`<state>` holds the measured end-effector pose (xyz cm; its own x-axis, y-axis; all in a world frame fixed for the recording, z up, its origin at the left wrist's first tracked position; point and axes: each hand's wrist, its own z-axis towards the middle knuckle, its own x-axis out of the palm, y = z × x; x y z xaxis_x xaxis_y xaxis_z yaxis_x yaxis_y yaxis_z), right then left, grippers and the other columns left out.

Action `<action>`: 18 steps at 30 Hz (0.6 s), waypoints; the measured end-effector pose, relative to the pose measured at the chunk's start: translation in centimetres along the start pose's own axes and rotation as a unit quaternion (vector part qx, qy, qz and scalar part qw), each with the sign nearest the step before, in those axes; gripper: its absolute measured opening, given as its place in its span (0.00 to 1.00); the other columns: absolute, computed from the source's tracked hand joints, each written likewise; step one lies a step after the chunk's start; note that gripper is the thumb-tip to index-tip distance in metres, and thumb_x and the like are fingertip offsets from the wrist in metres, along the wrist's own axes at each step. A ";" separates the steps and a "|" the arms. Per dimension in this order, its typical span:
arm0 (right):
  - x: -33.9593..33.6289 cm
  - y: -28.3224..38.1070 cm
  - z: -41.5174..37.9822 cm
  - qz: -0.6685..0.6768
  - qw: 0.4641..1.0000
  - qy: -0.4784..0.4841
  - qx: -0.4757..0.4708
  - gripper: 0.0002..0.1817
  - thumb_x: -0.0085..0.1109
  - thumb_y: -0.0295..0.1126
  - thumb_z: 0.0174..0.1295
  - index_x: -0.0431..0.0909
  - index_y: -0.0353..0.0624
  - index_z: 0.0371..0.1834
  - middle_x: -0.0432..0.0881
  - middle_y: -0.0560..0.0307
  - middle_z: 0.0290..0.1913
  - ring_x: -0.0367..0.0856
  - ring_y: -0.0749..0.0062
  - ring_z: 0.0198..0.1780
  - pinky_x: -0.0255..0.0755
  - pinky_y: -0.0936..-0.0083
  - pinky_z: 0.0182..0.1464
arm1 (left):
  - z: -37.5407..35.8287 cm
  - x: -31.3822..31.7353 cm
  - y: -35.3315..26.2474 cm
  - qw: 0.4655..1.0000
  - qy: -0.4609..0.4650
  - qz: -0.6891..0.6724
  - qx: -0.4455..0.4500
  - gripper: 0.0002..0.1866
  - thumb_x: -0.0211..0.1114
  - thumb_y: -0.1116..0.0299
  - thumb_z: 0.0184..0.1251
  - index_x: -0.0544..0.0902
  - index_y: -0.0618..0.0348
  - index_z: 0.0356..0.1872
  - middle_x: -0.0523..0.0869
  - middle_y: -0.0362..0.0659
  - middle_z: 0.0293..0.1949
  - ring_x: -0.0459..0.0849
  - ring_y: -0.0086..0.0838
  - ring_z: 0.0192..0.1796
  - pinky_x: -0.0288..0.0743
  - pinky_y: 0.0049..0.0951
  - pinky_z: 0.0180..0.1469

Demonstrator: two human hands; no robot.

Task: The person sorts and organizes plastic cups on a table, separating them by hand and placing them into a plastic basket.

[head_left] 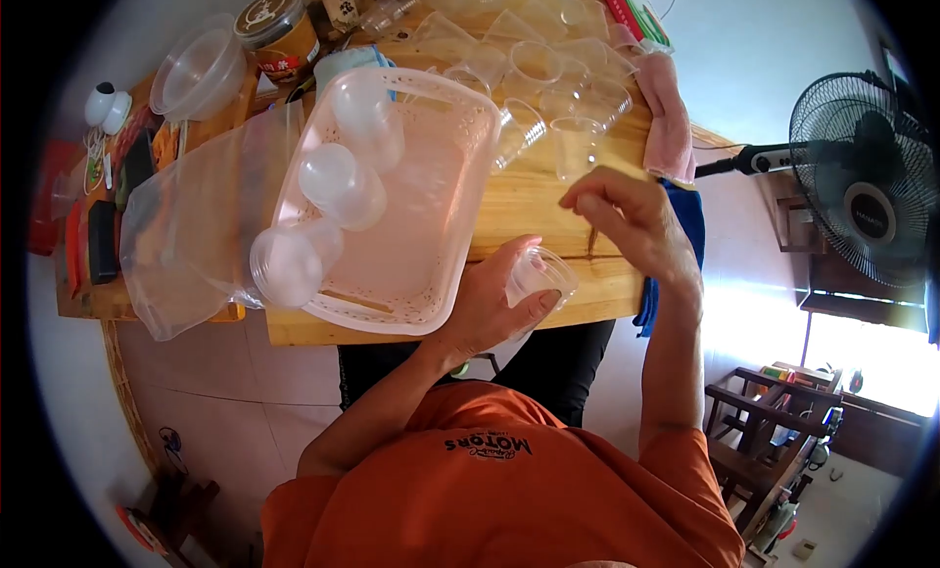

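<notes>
My left hand (490,308) is wrapped round a clear plastic cup (550,274) at the table's front edge, its rim turned toward the right. My right hand (627,211) is raised over the table to the right of that cup, fingers curled in; whether anything small is between them cannot be made out. Left of my hands stands a pale pink basket (421,318), with stacks of clear cups (343,186) lying along its left side. Many loose clear cups (578,142) stand or lie on the wooden table (519,211) beyond my hands.
A clear plastic bag (186,235) lies left of the basket. Behind it are clear bowls (201,69) and a lidded jar (279,34). A pink cloth (668,118) and a green-and-red box (636,18) lie at the right edge, near a black fan (867,186).
</notes>
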<state>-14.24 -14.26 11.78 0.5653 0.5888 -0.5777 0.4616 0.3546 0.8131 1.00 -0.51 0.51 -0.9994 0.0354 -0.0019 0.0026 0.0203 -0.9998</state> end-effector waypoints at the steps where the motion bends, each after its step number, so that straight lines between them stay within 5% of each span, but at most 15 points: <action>1: -0.5 0.1 -0.9 0.013 0.998 0.056 0.032 0.10 0.62 0.33 0.69 0.83 0.36 0.42 0.85 0.57 0.39 0.80 0.76 0.40 0.74 0.77 0.42 | 0.0 0.1 0.4 1.000 -0.006 -0.018 0.002 0.37 0.70 0.52 0.65 0.68 0.62 0.68 0.84 0.55 0.53 0.85 0.41 0.53 0.77 0.36 0.57; 4: -0.2 -1.1 -2.7 0.053 0.987 0.145 -0.046 0.09 0.59 0.27 0.68 0.82 0.36 0.48 0.84 0.58 0.38 0.81 0.72 0.44 0.74 0.74 0.50 | -0.1 0.2 0.7 0.997 -0.018 -0.076 -0.013 0.36 0.69 0.52 0.66 0.69 0.61 0.68 0.84 0.49 0.51 0.85 0.36 0.50 0.78 0.33 0.54; 5: 0.3 -1.9 -2.9 0.036 0.987 0.132 -0.089 0.08 0.65 0.32 0.66 0.84 0.39 0.41 0.85 0.56 0.38 0.81 0.66 0.43 0.74 0.72 0.46 | 0.0 0.3 0.8 0.995 -0.023 -0.094 -0.015 0.36 0.69 0.51 0.65 0.69 0.61 0.68 0.84 0.49 0.51 0.85 0.35 0.51 0.78 0.33 0.54; 18: 1.4 -1.5 -4.4 -0.032 0.987 0.102 -0.117 0.03 0.67 0.26 0.63 0.85 0.39 0.36 0.85 0.56 0.35 0.80 0.67 0.39 0.75 0.71 0.42 | -0.1 0.6 0.2 0.994 -0.030 -0.105 -0.026 0.39 0.70 0.48 0.63 0.69 0.64 0.67 0.84 0.54 0.51 0.84 0.35 0.52 0.77 0.33 0.57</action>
<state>-17.18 -10.74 10.06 0.3802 0.6854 -0.6210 0.3071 0.5399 0.7838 0.45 -0.43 0.28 -0.9783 -0.0350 0.2041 -0.2062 0.0725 -0.9758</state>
